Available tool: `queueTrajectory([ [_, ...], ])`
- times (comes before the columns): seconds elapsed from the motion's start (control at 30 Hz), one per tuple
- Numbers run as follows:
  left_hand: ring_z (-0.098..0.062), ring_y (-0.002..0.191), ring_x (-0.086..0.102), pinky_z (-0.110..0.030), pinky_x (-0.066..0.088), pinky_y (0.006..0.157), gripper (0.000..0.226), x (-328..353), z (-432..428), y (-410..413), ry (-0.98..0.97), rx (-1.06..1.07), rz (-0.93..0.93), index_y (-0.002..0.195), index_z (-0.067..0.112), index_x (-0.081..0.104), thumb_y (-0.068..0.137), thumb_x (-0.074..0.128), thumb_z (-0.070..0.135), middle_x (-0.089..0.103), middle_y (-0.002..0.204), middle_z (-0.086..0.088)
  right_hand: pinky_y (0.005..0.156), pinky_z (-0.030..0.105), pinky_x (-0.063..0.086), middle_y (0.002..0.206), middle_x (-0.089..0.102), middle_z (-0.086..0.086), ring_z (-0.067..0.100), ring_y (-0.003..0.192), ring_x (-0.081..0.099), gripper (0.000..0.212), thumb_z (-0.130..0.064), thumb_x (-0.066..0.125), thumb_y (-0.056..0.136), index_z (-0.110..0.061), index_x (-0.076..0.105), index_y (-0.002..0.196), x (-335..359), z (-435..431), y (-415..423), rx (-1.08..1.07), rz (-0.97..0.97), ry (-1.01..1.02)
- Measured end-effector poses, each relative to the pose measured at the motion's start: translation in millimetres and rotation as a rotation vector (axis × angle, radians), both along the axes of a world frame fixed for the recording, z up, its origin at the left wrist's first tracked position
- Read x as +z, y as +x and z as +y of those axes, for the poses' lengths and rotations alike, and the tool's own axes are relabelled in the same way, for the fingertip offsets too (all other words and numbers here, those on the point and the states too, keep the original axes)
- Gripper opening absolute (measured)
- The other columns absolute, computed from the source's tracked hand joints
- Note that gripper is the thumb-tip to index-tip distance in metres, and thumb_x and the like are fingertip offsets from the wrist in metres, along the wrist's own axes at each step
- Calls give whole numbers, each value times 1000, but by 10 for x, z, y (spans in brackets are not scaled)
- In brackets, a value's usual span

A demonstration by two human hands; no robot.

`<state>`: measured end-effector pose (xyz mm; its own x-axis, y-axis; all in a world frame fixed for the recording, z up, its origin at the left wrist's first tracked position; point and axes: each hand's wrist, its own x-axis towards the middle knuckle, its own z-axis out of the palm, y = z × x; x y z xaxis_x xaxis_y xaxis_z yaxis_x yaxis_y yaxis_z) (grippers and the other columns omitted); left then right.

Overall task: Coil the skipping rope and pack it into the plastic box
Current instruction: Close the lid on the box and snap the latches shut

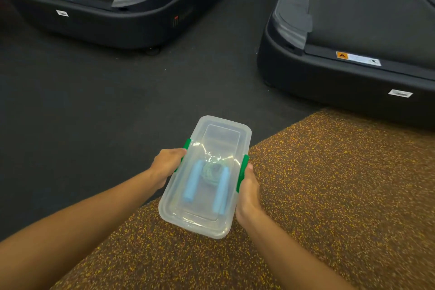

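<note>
The fingers of the left hand [168, 163] curl round the left long side of the plastic box [222, 133], at its green latch [186, 145]. The right hand [249, 192] grips the opposite side, its thumb lying along the other latch [242, 170]. Both forearms reach forward from the lower corners, wrists nearly straight.

The clear lid is on. Through it show the coiled skipping rope [211, 170] near the middle and its two blue handles [193, 181], lying side by side toward the near end. No writing shows on the box.

The box sits over the edge where a brown mat [329, 183] speckled with yellow meets the dark floor [94, 101]; whether it rests on the mat cannot be told. Open floor lies ahead and to the left.

A black treadmill [106, 19] bounds that room far ahead on the left and carries white stickers. A second treadmill [353, 82] stands on the right, bearing an orange warning label [342, 55] and a white sticker. The print on all of them is too small to read.
</note>
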<state>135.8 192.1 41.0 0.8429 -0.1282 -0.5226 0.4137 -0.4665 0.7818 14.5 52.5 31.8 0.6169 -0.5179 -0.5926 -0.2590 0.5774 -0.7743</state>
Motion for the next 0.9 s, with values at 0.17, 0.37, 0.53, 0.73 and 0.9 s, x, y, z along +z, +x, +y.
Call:
queueTrajectory([
  [0.17,-24,98,58,-35,48,82,41,18,-57,-58,180,-140,-135,126,10,55,85,57,11,56,101,-3,84,30,45,115,47,-7,7,85,54,45,-23,32,100,-22,26,145,6,-6,-17,38,-13,-123],
  [0.37,-29,113,55,-35,47,90,50,52,-146,-95,206,-140,-165,136,10,44,87,58,13,55,133,-11,97,40,48,129,52,-3,20,103,57,45,-29,30,99,-30,26,144,-113,28,34,89,50,-223],
  [0.53,-29,120,51,-34,42,96,53,65,-210,-140,249,-136,-193,138,9,39,88,57,11,50,138,-11,104,48,43,133,48,-3,25,119,52,46,-30,31,99,-30,24,144,-92,40,48,72,56,-230],
  [0.73,-27,123,48,-32,41,96,53,151,-364,-118,193,-136,-192,139,9,38,89,54,13,46,142,-9,106,50,40,144,44,-1,26,126,48,50,-39,35,92,-37,28,141,-143,-145,139,56,51,-284],
  [0.9,-22,96,54,-27,40,76,48,135,-388,-123,195,-134,-182,136,8,44,89,53,12,54,132,-14,110,47,36,147,37,-1,24,131,41,46,-29,30,99,-26,25,145,-15,-268,152,98,48,-277],
])
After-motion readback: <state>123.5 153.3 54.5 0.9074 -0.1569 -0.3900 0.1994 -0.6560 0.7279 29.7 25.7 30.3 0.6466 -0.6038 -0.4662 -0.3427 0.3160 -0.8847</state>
